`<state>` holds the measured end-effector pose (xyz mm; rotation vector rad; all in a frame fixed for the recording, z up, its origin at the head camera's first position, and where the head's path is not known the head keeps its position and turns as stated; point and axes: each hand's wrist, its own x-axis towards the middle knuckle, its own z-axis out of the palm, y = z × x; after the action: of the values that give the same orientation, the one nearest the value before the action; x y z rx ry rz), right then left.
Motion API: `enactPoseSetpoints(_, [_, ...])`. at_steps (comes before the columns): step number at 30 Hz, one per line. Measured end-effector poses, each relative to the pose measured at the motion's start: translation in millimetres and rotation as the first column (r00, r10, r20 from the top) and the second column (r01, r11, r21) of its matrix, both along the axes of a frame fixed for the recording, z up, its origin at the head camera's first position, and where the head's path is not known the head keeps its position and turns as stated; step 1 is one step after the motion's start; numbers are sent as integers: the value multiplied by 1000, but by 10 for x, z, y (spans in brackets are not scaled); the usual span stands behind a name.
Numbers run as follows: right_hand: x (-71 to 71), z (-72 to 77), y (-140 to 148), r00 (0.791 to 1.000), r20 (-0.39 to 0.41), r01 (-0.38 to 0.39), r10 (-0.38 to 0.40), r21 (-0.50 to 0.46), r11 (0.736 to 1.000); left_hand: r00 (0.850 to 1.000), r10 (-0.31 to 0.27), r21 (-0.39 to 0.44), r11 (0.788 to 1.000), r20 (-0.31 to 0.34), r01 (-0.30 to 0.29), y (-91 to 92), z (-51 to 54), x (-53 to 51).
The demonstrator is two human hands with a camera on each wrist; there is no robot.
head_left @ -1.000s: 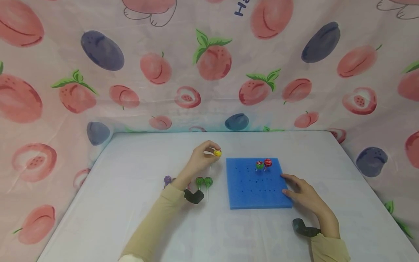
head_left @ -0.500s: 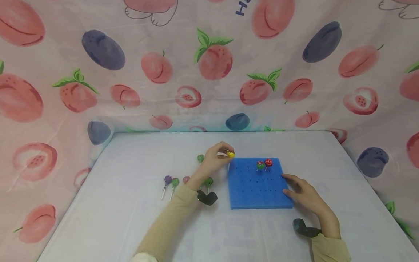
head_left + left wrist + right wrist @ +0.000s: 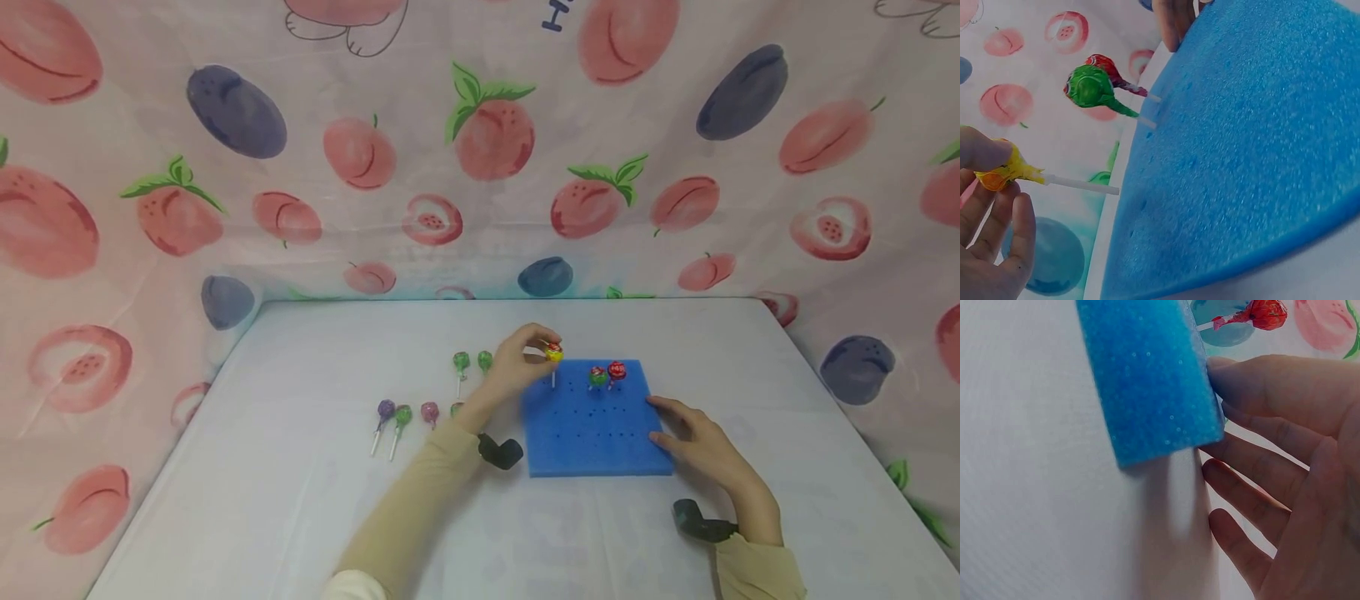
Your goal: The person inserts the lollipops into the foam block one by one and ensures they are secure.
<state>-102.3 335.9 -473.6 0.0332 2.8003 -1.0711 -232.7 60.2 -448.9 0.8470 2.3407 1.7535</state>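
Note:
The left hand pinches a yellow lollipop by its wrapped head, stick pointing down over the back left part of the blue foam board. In the left wrist view the white stick's tip, below the yellow lollipop, looks free of the board's holes. A green lollipop and a red lollipop stand in the board's back row. The right hand touches the board's right edge; in the right wrist view its thumb and fingers rest along the foam.
Left of the board, several lollipops lie on the white table, among them a purple one, a pink one and green ones. The left forearm partly covers some. A fruit-patterned cloth hangs behind.
The left hand has moved right with the yellow lollipop, from beside the board to above its back left part. Lollipops behind the left arm have come into view. The right hand stays at the board's edge.

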Motion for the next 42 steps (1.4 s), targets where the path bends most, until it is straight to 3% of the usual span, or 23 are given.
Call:
enactPoseSetpoints(22, [3, 18, -3, 1000, -1, -3, 3, -3, 1000, 999, -35, -19, 999, -4, 35, 244, -137, -46])
enactPoseSetpoints(42, [-6, 20, -4, 1000, -1, -2, 2, 5, 1000, 999, -49, -9, 999, 5, 49, 298, -137, -58])
